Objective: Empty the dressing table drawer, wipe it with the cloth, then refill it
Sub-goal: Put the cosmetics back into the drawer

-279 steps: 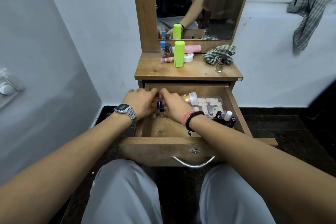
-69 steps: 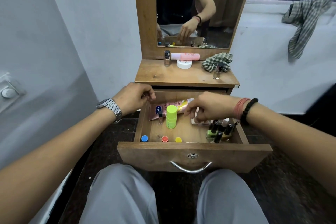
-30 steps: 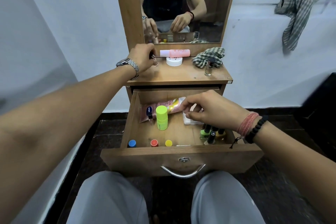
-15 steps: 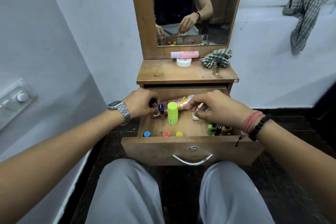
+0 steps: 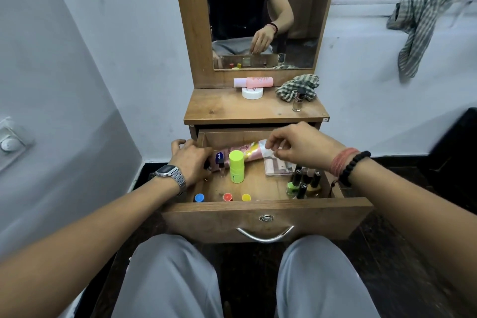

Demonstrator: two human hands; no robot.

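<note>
I am seated facing a small wooden dressing table, my knees in grey trousers just below its pulled-out drawer. My left hand, with a metal watch on the wrist, reaches over the drawer's left wall; its fingers curl down at the far left corner beside a small clear bottle, but my own hand hides the fingertips, so I cannot tell whether this grip holds anything. My right hand, with a red thread and black bead bracelet at the wrist, hovers over the far right of the drawer, its thumb and forefinger in a narrow grip that seems to pinch the crimped end of a pink tube lying across the back. A lime green stick stands upright in front of the tube. A flat palette lies under my right hand, with a cluster of nail polish bottles near it at the right. Blue, red and yellow caps line the near wall. On the tabletop beyond, against the mirror, lie a pink bottle and a white jar. The checked cloth sits crumpled at the far right, a small glass bottle in front of it.
</note>
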